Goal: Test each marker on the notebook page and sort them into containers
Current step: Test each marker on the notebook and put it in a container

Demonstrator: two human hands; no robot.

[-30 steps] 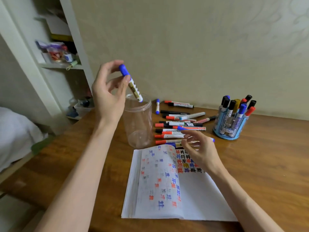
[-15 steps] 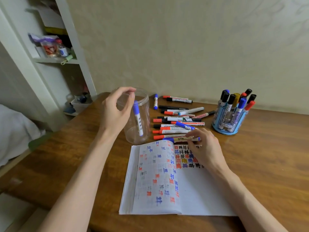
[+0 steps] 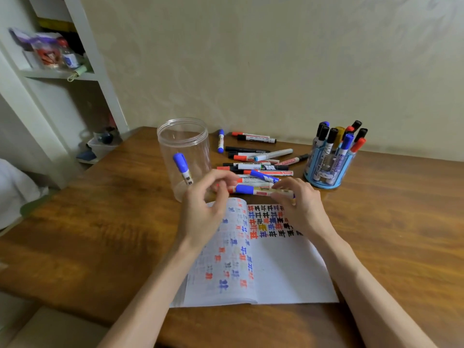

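Blue-capped marker held ready over the notebook, uncapping probably next

The right hand (image 3: 298, 204) pinches the barrel end of a blue-capped marker (image 3: 261, 190), level above the far edge of the notebook (image 3: 281, 272). The left hand (image 3: 203, 207) curls its fingers at the cap, though whether they touch it is unclear. The marker looks light, stiff and smooth, so take barrel and cap separately. To the far left, a clear jar (image 3: 183, 123) holds one blue marker (image 3: 182, 168). Loose markers (image 3: 256, 160) lie beyond, and a blue holder (image 3: 326, 172) stands right on the counter (image 3: 100, 222).

A home room — wooden table (image 3: 100, 222) against a plain wall (image 3: 276, 59), cluttered white shelves (image 3: 103, 71), pale bedding (image 3: 12, 192) at left.
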